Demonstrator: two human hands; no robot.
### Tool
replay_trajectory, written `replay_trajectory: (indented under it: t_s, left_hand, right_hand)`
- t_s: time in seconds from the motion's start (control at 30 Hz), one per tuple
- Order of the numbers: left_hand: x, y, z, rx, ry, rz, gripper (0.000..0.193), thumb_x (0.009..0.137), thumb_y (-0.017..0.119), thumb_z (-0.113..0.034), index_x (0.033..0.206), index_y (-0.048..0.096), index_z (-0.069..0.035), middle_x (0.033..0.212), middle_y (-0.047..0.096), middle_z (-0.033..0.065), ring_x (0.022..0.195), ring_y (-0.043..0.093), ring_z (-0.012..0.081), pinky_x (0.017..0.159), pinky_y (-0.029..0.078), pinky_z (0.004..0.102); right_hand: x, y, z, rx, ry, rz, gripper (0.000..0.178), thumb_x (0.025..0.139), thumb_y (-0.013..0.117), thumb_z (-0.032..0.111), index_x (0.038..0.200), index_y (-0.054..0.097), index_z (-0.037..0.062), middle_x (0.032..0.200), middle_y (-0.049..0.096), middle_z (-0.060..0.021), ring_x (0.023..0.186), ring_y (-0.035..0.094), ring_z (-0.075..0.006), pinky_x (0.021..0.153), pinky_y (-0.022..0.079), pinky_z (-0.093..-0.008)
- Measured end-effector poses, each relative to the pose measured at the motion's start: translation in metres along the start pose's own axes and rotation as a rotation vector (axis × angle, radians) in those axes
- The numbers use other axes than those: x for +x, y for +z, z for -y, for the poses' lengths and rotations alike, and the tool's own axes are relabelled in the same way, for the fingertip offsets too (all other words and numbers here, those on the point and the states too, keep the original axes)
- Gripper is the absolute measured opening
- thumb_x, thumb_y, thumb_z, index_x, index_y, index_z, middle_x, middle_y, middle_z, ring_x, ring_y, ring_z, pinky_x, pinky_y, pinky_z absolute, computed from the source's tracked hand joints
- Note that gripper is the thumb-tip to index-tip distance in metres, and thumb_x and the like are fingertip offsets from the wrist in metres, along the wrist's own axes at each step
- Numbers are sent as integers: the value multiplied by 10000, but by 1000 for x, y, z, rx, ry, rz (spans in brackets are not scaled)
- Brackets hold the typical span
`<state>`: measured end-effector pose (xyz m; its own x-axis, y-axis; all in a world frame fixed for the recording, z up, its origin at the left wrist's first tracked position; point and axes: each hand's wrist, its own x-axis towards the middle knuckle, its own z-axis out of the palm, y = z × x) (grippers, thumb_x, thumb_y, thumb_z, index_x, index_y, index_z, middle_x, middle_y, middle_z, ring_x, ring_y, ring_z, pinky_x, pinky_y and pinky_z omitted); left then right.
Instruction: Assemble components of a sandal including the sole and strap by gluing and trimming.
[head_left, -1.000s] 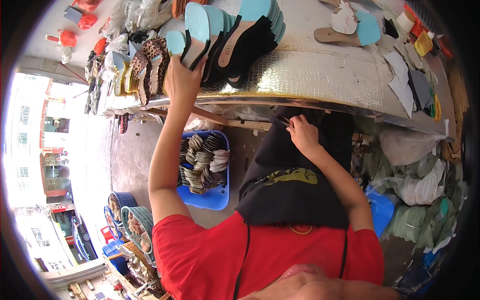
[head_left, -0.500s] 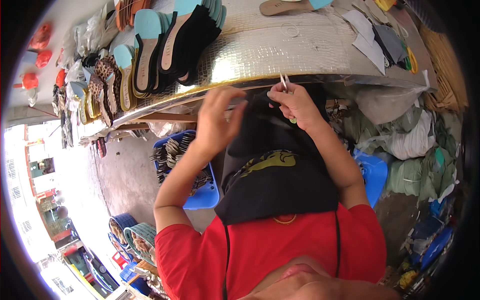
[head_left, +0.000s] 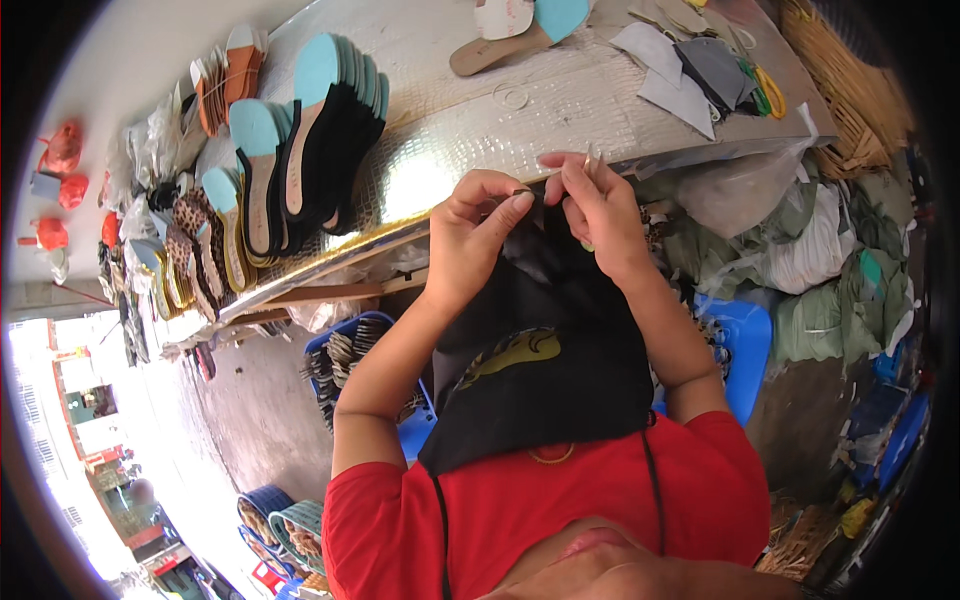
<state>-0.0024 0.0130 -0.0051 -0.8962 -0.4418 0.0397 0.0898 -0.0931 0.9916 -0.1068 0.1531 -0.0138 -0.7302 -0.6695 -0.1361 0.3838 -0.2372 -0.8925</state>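
At the table's front edge, above my black apron (head_left: 520, 390), both hands are close together. My left hand (head_left: 472, 232) is closed, thumb and forefinger pinching a small dark piece (head_left: 535, 200) whose kind I cannot make out. My right hand (head_left: 604, 222) is closed round small scissors (head_left: 593, 160), their metal blades sticking up between the fingers. Its fingers are beside the dark piece; whether they also grip it is hidden.
Stacked black insoles with light-blue heels (head_left: 335, 130) stand on the table (head_left: 450, 120) at left. Beyond lies a single tan insole (head_left: 500, 52). Grey and white scraps (head_left: 680, 75) are at right. Blue tubs (head_left: 738, 345) stand below, beside green-and-white sacks (head_left: 815, 260).
My left hand has moved right and closed in a pinch, close to my right hand. A small dark piece now shows between them. The view has shifted, so the table appears tilted.
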Motion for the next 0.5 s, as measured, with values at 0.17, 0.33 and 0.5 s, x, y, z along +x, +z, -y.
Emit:
replay_trajectory:
  t_s: [0.17,0.33,0.5]
  left_hand:
    - [37,14,2,88,9,105,83,891,671,-69,953,638,-25,923,618,5,847,562,73,749,457,221]
    - [138,11,9,790,548,26,248,856,683,-141,1064,631,-17,1015,624,125,939,600,260,825,476,356]
    - [231,5,27,1242,641,-80,433,801,702,-175,1187,567,-34,1162,573,165,1064,555,345,882,443,433]
  right_hand:
    - [9,-20,-6,-345,-241,38,203,845,725,114,1016,652,30,840,545,43,660,434,-15,618,384,-168]
    - [19,-40,12,104,-134,-55,79,877,664,86,888,602,39,891,665,-68,504,415,-5,458,349,-177]
    - [29,-66,19,375,104,-2,117,908,584,120,968,573,21,1005,691,-178,367,317,-19,342,270,-204]
